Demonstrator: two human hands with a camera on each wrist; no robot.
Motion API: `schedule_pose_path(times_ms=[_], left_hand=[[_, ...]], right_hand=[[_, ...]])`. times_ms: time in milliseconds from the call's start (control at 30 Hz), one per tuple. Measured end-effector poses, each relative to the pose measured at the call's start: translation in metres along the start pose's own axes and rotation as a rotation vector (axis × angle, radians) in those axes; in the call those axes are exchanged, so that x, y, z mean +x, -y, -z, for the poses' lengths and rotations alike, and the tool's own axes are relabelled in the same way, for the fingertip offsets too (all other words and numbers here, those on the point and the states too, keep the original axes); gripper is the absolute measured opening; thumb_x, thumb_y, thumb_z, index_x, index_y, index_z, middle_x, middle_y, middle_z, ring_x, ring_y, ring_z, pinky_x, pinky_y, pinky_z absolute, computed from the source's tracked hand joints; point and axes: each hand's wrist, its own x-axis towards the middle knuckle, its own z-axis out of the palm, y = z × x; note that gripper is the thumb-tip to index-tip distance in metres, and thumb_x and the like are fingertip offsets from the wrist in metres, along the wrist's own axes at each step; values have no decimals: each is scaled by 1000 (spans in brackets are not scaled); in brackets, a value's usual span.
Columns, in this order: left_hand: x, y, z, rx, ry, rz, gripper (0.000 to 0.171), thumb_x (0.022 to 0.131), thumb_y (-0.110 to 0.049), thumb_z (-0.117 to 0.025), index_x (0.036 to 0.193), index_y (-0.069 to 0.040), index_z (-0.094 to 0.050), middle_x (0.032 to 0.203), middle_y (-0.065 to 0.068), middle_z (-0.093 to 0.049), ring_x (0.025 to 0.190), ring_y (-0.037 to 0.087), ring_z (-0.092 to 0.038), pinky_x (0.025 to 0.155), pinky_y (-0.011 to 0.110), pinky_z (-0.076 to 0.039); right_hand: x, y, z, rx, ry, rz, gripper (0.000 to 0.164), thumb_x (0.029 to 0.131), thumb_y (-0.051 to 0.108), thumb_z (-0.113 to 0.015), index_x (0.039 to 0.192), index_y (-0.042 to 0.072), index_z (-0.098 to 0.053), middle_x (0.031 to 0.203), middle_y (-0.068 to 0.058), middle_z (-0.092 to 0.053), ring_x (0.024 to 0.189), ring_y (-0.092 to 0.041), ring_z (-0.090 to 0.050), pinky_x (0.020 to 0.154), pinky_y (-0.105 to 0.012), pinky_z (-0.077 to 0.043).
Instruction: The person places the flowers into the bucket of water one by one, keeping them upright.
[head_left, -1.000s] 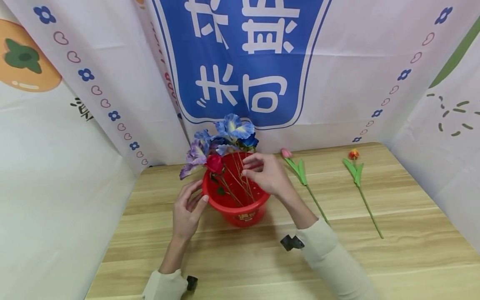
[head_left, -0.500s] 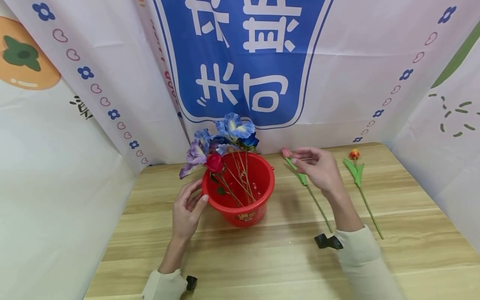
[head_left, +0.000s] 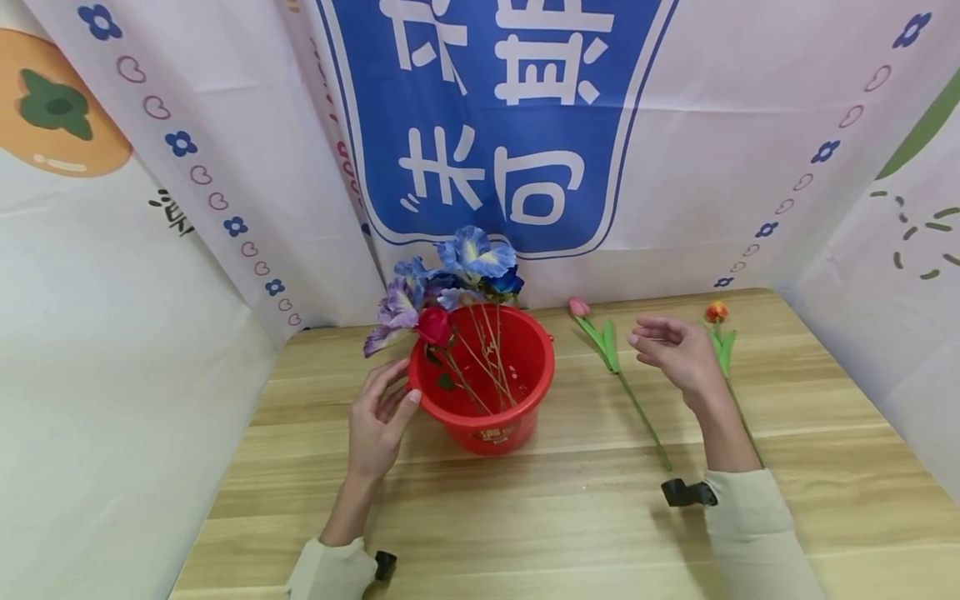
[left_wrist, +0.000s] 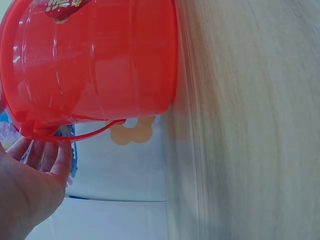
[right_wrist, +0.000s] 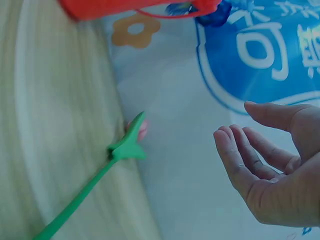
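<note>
A red bucket [head_left: 491, 435] stands upright on the wooden table, its handle hanging down the side in the left wrist view. My left hand [head_left: 375, 433] holds it at the left rim, the fingers [left_wrist: 62, 157] curved by the handle's lug. Artificial flowers lean in the bucket: a red rose [head_left: 434, 326], a blue iris [head_left: 476, 252], a purple iris [head_left: 396, 307] and a dark blue rose [head_left: 507, 282]. My right hand [head_left: 684, 360] is empty and raised, fingers loosely bent, between a pink tulip [head_left: 634, 400] and an orange tulip [head_left: 717, 312]. My right forearm partly covers the orange tulip's stem.
The wooden table [head_left: 570, 533] ends at the back against a white cloth backdrop [head_left: 720, 167] with a blue printed panel [head_left: 480, 125]. White cloth also hangs at the left and right sides. Both tulips lie on the table right of the bucket.
My right hand has withdrawn from over the bucket and moved right, past the pink tulip towards the orange one. The left hand stays at the bucket rim.
</note>
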Motion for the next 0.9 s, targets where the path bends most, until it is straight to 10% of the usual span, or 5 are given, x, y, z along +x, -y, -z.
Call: schedule_pose_path(times_ms=[467, 900], left_hand=[[0, 0, 1, -9, 7, 12, 46, 95, 10, -71, 141, 7, -64, 142, 27, -60, 130, 11, -65, 108, 25, -58], [1, -1, 1, -4, 8, 9, 46, 95, 9, -71, 141, 6, -65, 142, 26, -61, 129, 11, -65, 107, 24, -59]], right_hand=[[21, -41, 11, -25, 166, -144, 66, 105, 18, -71, 156, -11, -43, 153, -35, -51, 100, 4, -70, 101, -30, -64], [29, -62, 9, -79, 219, -202, 62, 102, 8, -72, 153, -15, -44, 140, -31, -65, 96, -1, -73, 92, -28, -66]])
